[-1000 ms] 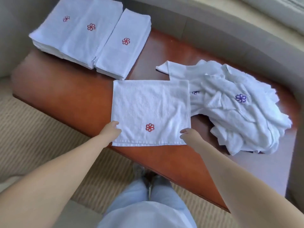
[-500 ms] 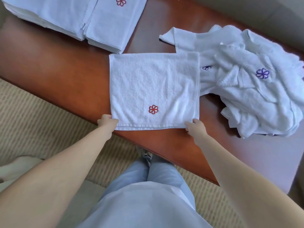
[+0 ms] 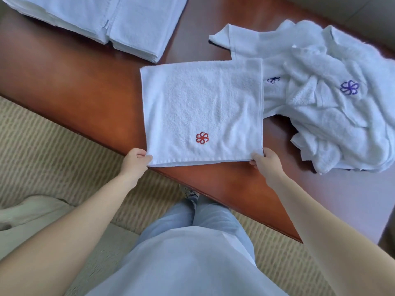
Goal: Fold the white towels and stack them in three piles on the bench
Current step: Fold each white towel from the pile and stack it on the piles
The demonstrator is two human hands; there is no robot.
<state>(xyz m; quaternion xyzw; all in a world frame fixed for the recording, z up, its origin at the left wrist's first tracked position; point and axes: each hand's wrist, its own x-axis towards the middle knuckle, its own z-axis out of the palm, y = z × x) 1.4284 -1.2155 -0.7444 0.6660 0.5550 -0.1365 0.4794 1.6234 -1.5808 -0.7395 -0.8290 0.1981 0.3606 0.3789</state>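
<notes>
The left hand (image 3: 136, 160) pinches the near left corner of the folded white towel (image 3: 201, 107), thumb on top and fingers curled beneath the hem; the right hand (image 3: 266, 162) takes the near right corner in a like grip — both tight on the cloth. The towel lies flat at the centre of the frame on the reddish-brown table (image 3: 85, 86), its near edge at the table's rim, a red flower emblem (image 3: 202, 138) showing near that edge. How many layers the fold holds is hard to make out.

At the upper left, two stacks of folded towels (image 3: 119, 20) sit side by side, cut off by the top of the frame. At the right, a rumpled heap of unfolded towels (image 3: 333, 107) touches the held towel's right edge — a purple emblem (image 3: 349, 87) shows plainly, a second (image 3: 273, 80) is partly hidden in a crease.
</notes>
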